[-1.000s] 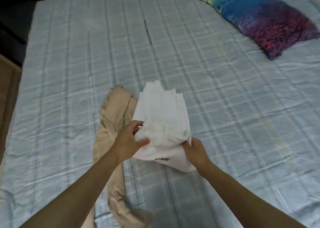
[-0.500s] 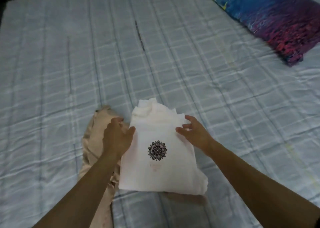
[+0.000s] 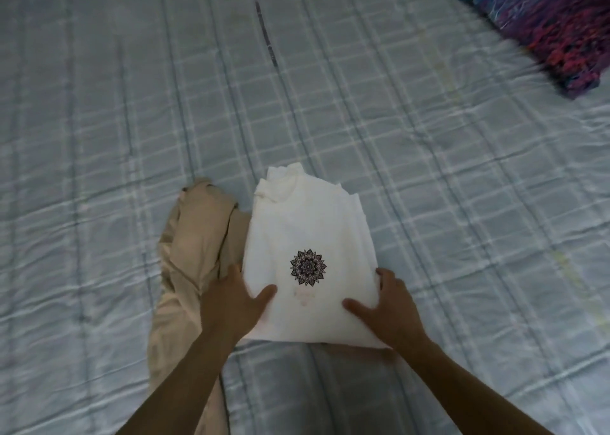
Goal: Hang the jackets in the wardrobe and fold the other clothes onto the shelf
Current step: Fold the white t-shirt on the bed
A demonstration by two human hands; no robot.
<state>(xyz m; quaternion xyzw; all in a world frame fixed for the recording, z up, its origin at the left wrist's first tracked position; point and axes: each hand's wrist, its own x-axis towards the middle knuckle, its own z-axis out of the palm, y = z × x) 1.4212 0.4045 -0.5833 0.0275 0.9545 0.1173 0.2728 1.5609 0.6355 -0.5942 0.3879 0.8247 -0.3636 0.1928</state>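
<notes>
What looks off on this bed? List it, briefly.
The beige garment lies crumpled and unfolded beside the neatly folded white shirt. A faint reddish mark sits just below the shirt's mandala print, possibly a stain. A short dark streak marks the bedsheet farther up.

light: dim, bluish, even | shadows: soft | edges: blurred, bowed
</notes>
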